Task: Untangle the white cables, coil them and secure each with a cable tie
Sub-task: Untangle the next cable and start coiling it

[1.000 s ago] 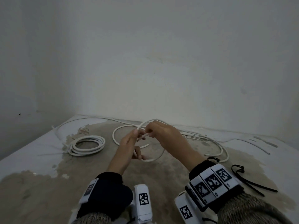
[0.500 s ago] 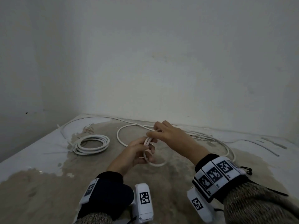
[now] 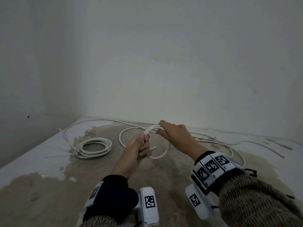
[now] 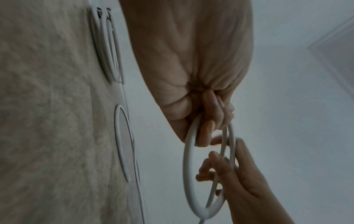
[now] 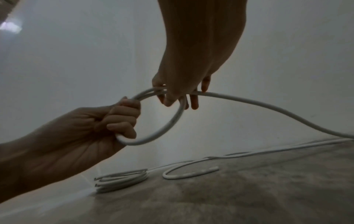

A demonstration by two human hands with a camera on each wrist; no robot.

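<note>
Head view: the left hand (image 3: 139, 149) now clenches the cable loop (image 3: 161, 154). The right hand (image 3: 173, 133), moved farther out, pinches a fresh turn, so coiling advances.

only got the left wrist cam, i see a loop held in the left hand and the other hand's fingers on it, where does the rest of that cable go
Observer: From the right hand the white cable sags away to the right and down onto the table.
Operator: any ties nearby
Observer: A black cable tie lies on the table beside the right forearm, partly hidden by the wrist band.
Operator: where's the cable end
Observer: In the head view a short free end pokes out past the left hand.
</note>
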